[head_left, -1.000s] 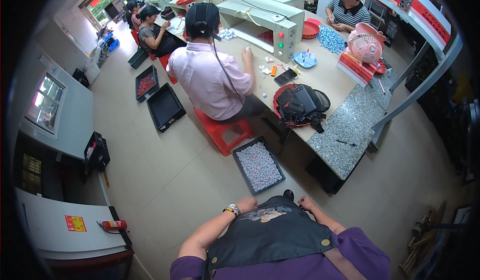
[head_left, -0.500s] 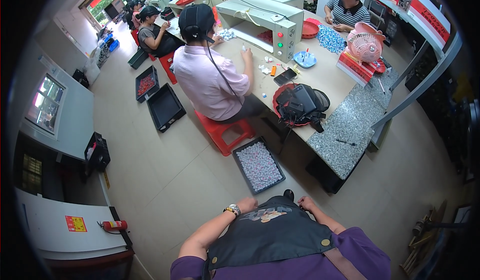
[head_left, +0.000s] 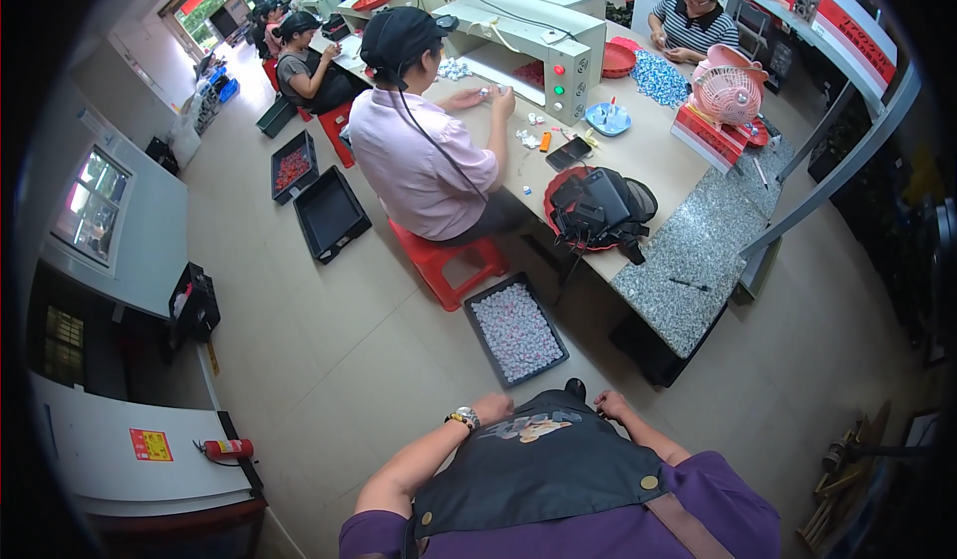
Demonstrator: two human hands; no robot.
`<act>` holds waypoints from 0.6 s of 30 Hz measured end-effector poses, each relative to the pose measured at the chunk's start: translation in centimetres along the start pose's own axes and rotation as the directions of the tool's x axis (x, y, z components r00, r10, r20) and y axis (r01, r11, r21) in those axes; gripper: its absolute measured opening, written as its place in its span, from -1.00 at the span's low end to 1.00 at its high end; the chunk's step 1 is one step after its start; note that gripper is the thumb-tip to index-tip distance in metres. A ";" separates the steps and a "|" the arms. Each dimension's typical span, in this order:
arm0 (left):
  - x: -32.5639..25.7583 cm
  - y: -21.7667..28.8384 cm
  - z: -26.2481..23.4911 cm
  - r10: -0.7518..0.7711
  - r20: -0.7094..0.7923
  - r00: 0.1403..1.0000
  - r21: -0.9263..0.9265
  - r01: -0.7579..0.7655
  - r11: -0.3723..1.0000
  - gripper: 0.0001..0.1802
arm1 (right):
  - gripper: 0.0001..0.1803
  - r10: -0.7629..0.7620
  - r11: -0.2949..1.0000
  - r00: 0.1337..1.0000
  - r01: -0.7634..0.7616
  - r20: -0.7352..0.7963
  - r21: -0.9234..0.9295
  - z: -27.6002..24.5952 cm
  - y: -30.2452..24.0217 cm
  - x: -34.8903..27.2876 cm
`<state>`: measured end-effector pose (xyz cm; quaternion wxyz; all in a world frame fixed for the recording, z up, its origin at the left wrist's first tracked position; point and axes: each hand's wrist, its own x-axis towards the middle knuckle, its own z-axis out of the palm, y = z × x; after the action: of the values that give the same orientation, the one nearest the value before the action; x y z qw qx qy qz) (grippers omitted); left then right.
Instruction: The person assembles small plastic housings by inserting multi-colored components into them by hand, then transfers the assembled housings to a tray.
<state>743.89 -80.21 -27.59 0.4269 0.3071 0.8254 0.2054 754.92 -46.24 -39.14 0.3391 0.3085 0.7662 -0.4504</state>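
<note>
My left hand [head_left: 492, 408], with a watch [head_left: 465, 416] on its wrist, rests at the left edge of my dark apron [head_left: 558, 454]. Its fingers look curled in; whether they hold anything is hidden. On the apron's other side, my right hand [head_left: 610, 403] also has its fingers bent inward near the cloth, too small to show what is in them. Between the two hands the tip of a black shoe [head_left: 575, 388] sticks out. Just ahead of my left hand, a black tray [head_left: 554, 354] full of small whitish and pink pieces lies on the floor.
A co-worker in a pink shirt [head_left: 424, 155] sits on a red stool [head_left: 437, 270] at the long worktable [head_left: 670, 160]. A black bag [head_left: 598, 210], phone [head_left: 568, 153] and blue plate [head_left: 608, 118] lie there. A granite-topped end [head_left: 688, 290] juts toward me. More trays [head_left: 332, 215] stand left.
The co-worker in pink has turned the head to the right and brought both hands together above the table. The co-worker in stripes has shifted the head slightly. My hands stay put.
</note>
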 end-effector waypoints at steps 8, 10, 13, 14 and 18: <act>-0.9 1.1 -0.9 0.006 -0.010 1.000 0.026 -0.006 1.000 -0.74 | -0.77 0.009 1.000 1.000 -0.009 0.002 -0.010 -0.3 -0.4 -0.2; -0.9 1.1 -0.6 0.003 -0.003 1.000 0.027 -0.003 1.000 -0.74 | -0.77 -0.014 1.000 1.000 0.013 -0.014 -0.010 -0.3 -0.1 -0.2; -0.6 0.5 0.1 0.022 -0.001 1.000 -0.008 -0.022 1.000 -0.75 | -0.77 -0.008 1.000 1.000 0.008 -0.026 0.001 -0.2 0.4 -0.5; -0.5 0.5 0.3 0.021 -0.007 1.000 -0.018 -0.021 1.000 -0.75 | -0.79 -0.009 1.000 0.999 0.009 -0.039 0.000 0.0 0.7 -0.5; 0.1 -1.1 0.7 0.065 -0.056 0.996 -0.028 -0.066 0.997 -0.76 | -0.84 -0.147 0.979 0.989 0.145 -0.004 -0.144 0.4 1.7 1.5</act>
<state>744.06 -80.85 -28.68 0.4015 0.3219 0.8232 0.2398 755.46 -45.64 -41.27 0.3208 0.2294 0.8195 -0.4157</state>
